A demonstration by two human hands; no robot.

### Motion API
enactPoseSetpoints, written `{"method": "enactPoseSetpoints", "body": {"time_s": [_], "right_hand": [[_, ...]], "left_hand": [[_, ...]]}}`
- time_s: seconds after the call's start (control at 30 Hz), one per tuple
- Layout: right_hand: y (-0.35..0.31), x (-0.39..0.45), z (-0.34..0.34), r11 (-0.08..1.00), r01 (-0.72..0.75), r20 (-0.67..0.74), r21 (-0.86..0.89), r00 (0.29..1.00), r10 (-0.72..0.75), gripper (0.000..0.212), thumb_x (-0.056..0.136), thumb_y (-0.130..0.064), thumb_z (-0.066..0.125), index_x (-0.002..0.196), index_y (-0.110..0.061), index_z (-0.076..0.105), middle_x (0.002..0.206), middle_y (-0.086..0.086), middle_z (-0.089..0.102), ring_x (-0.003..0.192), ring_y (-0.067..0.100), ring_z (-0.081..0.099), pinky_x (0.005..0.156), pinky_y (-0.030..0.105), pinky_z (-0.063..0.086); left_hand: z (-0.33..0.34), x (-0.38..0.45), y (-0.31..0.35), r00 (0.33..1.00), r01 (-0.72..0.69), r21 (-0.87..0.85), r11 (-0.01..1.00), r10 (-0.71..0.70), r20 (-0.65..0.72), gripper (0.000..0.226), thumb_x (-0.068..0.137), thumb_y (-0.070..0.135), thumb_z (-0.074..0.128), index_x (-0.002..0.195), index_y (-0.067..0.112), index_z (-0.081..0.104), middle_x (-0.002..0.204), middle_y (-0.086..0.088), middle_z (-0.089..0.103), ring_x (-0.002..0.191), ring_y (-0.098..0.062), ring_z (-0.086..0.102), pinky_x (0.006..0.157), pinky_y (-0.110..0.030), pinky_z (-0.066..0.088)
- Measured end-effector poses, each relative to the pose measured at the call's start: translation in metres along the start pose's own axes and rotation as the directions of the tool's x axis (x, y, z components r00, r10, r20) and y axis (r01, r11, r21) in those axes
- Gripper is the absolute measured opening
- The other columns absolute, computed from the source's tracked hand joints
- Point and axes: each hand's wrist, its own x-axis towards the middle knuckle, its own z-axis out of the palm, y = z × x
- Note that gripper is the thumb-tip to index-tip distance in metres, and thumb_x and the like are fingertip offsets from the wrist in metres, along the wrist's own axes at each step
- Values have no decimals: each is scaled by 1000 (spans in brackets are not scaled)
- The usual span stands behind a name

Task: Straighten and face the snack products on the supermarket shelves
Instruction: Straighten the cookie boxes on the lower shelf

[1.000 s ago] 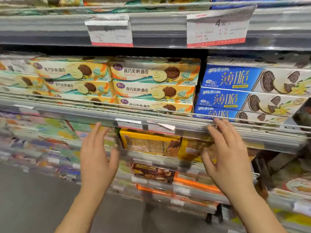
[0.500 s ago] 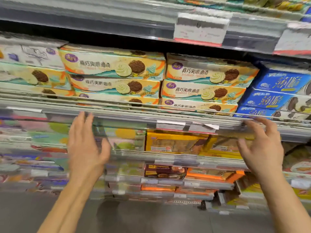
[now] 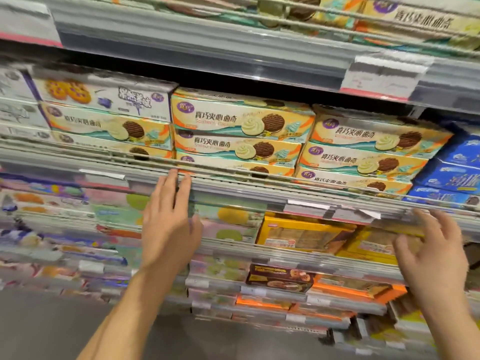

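Both hands have slid leftward along the shelf rail (image 3: 259,188): the left hand (image 3: 168,224), fingers straight and holding nothing, now reaches up beneath the middle stack of sandwich-cookie boxes (image 3: 241,136). The right hand (image 3: 433,253) (loosely spread, empty) hovers lower, so that stack looks next for facing.
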Motion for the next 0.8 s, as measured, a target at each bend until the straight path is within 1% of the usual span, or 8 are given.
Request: {"method": "enactPoseSetpoints", "body": {"time_s": [0.1, 0.17, 0.3, 0.4, 0.57, 0.63, 0.7, 0.8], "right_hand": [[-28, -34, 11, 983, 103, -25, 152, 995, -100, 36, 84, -26, 49, 108, -5, 68, 103, 13, 60, 92, 36, 59, 80, 39, 45], [-49, -56, 22, 937, 175, 151, 301, 962, -228, 29, 89, -29, 48, 102, -14, 68, 96, 0, 62, 82, 22, 61, 76, 26, 45], [-70, -80, 50, 883, 126, 436, 453, 832, -343, 33, 92, -30, 54, 123, -30, 65, 115, -18, 64, 105, 2, 62, 83, 31, 56], [-82, -82, 62, 858, -17, 552, 513, 772, -315, 42, 96, -37, 59, 137, -43, 54, 132, -27, 57, 120, -5, 56, 94, 27, 53], [-102, -72, 76, 824, -151, 641, 546, 709, -294, 58, 95, -54, 60, 148, -52, 36, 143, -32, 46, 130, -12, 44, 96, 14, 39], [-110, -74, 80, 795, -214, 658, 567, 699, -281, 65, 91, -66, 56, 150, -52, 34, 147, -29, 45, 132, -11, 43, 99, 19, 44], [-115, -77, 81, 772, -270, 674, 576, 691, -262, 72, 83, -76, 54, 149, -57, 32, 150, -28, 43, 134, -9, 44, 105, 37, 51], [-134, -83, 92, 791, -292, 687, 537, 695, -210, 73, 83, -74, 56, 148, -60, 28, 154, -23, 39, 136, -4, 44, 107, 44, 48]], "left_hand": [[-3, -7, -4, 992, 125, -129, 984, -125, 13, 62, 89, 12, 66, 147, 16, 47, 162, 1, 31, 150, -23, 25, 121, -46, 27], [-1, -18, -5, 968, 247, -227, 942, -252, 10, 51, 90, 10, 65, 139, 18, 54, 151, 3, 43, 143, -21, 36, 118, -38, 29], [7, -34, -4, 913, 399, -415, 817, -398, 94, 46, 94, 16, 60, 138, 31, 52, 138, 13, 51, 122, -3, 51, 102, -38, 42], [11, -32, 0, 865, 493, -442, 749, -476, 157, 51, 97, 16, 61, 143, 32, 47, 132, 13, 54, 84, 18, 53, 81, -38, 48], [13, -27, 4, 847, 522, -449, 725, -501, 176, 49, 99, 19, 57, 143, 39, 46, 126, 17, 57, 56, -4, 52, 56, -21, 44], [15, -28, 5, 841, 530, -497, 687, -499, 208, 51, 100, 15, 56, 144, 39, 45, 131, 17, 55, 69, 9, 56, 63, -14, 45], [19, -28, 3, 841, 523, -548, 653, -498, 209, 53, 100, 11, 57, 143, 40, 46, 139, 14, 54, 93, 19, 54, 83, -20, 46], [26, -29, -23, 843, 527, -498, 688, -497, 205, 55, 99, 11, 59, 141, 44, 47, 150, 10, 49, 125, 6, 51, 105, -36, 47]]}}
